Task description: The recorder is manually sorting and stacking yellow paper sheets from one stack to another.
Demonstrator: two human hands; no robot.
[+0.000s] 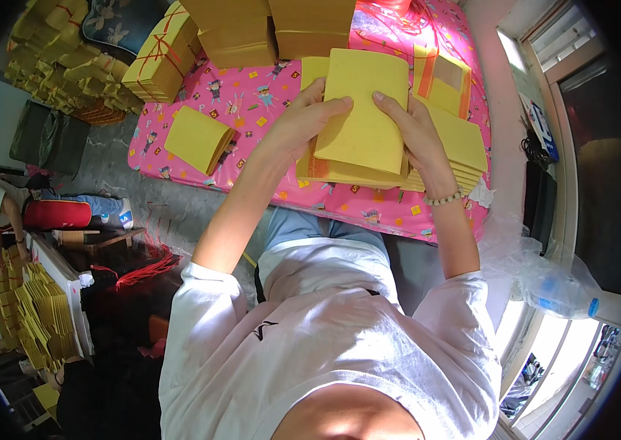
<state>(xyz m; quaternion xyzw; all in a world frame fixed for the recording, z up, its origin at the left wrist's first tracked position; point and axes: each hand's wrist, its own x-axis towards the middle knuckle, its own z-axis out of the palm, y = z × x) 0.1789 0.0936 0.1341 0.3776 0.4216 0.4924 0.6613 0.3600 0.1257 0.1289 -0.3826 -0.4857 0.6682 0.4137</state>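
A folded sheaf of yellow paper [364, 121] is held upright between my two hands, above the pink patterned tabletop. My left hand [303, 121] grips its left edge with the thumb on the front. From the right side my right hand [417, 132] clasps it, thumb also pressed on the front; a beaded bracelet circles that wrist. Behind and below the sheaf lie more yellow papers with orange strips [315, 167], partly hidden. To the right, near my right wrist, rests a stack of folded yellow paper [457, 143]. Another folded yellow sheaf [199, 139] lies alone to the left.
Tall yellow-brown paper stacks [237, 44] stand at the table's far side, beside a bundle tied with red string [162, 62]. Red string [417, 22] lies at the far right. A plastic bag [563, 286] hangs by the right-hand window. At left, another person [9, 209] is beside yellow paper piles [42, 315].
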